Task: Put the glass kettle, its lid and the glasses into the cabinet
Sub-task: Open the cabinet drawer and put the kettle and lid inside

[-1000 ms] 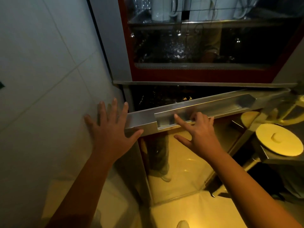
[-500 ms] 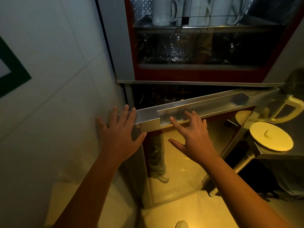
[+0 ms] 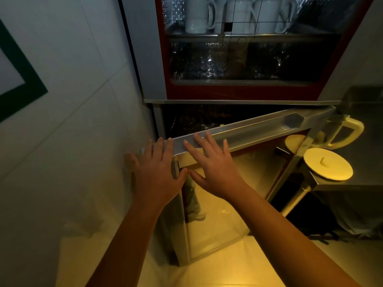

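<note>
Probably a kitchen: mugs [image 3: 196, 15] in cabinet [image 3: 238, 90], tiled wall [image 3: 72, 100].
</note>
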